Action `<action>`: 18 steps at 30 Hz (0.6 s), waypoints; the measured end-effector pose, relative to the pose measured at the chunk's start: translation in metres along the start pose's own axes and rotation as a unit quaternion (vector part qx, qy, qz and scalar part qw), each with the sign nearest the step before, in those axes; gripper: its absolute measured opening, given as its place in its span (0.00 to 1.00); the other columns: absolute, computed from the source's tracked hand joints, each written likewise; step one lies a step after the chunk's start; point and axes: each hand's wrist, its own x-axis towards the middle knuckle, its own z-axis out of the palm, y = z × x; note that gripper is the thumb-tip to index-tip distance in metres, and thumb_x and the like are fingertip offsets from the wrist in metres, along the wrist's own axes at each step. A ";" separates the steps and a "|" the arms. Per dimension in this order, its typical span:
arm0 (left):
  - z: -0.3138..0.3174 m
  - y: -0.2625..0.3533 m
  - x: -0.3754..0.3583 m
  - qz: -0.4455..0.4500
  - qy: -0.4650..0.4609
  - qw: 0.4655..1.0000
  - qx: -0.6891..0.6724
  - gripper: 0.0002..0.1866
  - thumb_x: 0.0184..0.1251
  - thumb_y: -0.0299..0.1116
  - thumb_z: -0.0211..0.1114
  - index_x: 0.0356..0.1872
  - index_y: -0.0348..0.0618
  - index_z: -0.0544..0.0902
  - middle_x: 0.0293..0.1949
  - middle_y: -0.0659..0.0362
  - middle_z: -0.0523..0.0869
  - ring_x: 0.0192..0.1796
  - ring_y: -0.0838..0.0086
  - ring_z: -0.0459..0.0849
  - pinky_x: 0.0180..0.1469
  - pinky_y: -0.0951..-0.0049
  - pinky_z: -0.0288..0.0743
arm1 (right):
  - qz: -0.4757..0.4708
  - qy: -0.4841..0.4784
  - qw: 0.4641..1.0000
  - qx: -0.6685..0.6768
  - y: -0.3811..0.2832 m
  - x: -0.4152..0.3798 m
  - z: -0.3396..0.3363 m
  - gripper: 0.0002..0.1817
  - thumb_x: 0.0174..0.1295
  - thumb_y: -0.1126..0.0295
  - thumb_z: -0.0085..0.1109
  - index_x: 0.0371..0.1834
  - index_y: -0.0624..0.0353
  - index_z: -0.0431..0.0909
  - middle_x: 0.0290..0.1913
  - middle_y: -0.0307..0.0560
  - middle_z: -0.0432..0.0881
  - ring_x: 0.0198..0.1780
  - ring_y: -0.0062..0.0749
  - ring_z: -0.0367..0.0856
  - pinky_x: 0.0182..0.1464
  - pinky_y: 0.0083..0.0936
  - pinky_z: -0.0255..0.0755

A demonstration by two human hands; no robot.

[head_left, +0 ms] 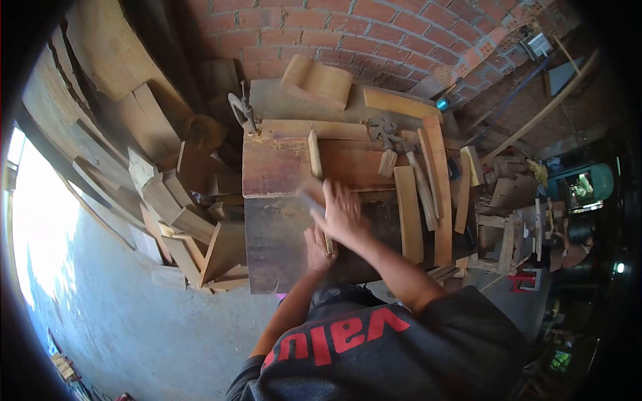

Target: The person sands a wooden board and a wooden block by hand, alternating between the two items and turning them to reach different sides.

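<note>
A narrow wooden strip (pixel 315 154) lies lengthwise on the workbench (pixel 274 230), pointing away from me. My left hand (pixel 319 249) is wrapped around its near end. Over the middle of the strip is my right hand (pixel 344 212), its fingers closed on a small brownish block (pixel 310 192). Motion blurs the block, so its exact kind cannot be made out. Beyond my right hand, a short wood piece (pixel 387 163) and a hammer (pixel 420 184) rest on the bench.
A metal clamp (pixel 243 112) stands at the bench's back left corner. Curved wooden slats (pixel 438 200) lie to the right, and a curved wooden panel (pixel 316 81) sits at the back near the brick wall (pixel 301 30). Boards (pixel 190 217) are piled on the left.
</note>
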 end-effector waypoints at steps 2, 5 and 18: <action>0.000 -0.002 -0.003 0.092 0.012 0.992 0.091 0.41 0.55 0.26 0.65 0.72 0.31 0.61 0.55 0.36 0.72 0.51 0.41 0.71 0.50 0.52 0.69 | 0.012 -0.053 0.999 0.004 -0.014 -0.039 -0.010 0.44 0.53 0.51 0.71 0.67 0.65 0.61 0.53 0.61 0.74 0.52 0.55 0.76 0.50 0.52 0.68; 0.003 0.004 -0.001 -0.027 0.027 0.998 -0.048 0.36 0.55 0.26 0.61 0.69 0.30 0.63 0.55 0.36 0.70 0.54 0.41 0.69 0.60 0.45 0.66 | 0.028 0.007 0.999 0.027 0.002 -0.003 0.003 0.43 0.54 0.53 0.70 0.66 0.66 0.61 0.52 0.62 0.74 0.52 0.56 0.76 0.51 0.54 0.67; -0.013 0.017 0.010 -0.008 0.047 0.997 -0.057 0.40 0.54 0.23 0.61 0.72 0.30 0.61 0.57 0.37 0.71 0.54 0.41 0.70 0.59 0.48 0.69 | 0.019 0.006 1.000 -0.003 0.009 0.037 0.001 0.42 0.57 0.52 0.68 0.68 0.65 0.60 0.53 0.65 0.74 0.55 0.60 0.75 0.53 0.55 0.70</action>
